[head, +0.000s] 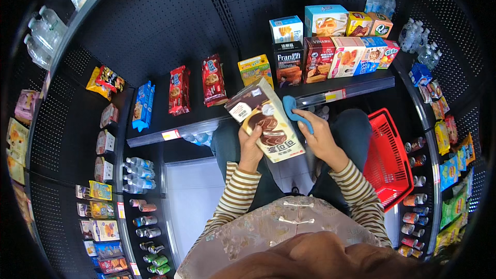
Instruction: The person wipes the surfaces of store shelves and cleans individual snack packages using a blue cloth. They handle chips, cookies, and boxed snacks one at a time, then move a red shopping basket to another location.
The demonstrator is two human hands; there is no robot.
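Note:
My left hand [250,147] grips the lower left side of a cream and brown snack box [273,124] printed with chocolate-covered cakes. The box is tilted in front of me, above my knees. My right hand [318,133] holds a folded blue cloth [293,110] at the box's right side. Beyond the box, a yellow carton [255,69] stands on the black shelf [193,121]. Two red cookie packs [179,90] and a blue pack [143,105] stand to its left. Whether the cloth touches the box, I cannot tell.
At my right is a red plastic basket [388,159]. Biscuit boxes [319,60] stand in two rows at the shelf's right part. Side shelves hold water bottles [139,174], drink cans [149,232] and snack bags [449,170]. The shelf's front rail [360,87] runs just beyond my knees.

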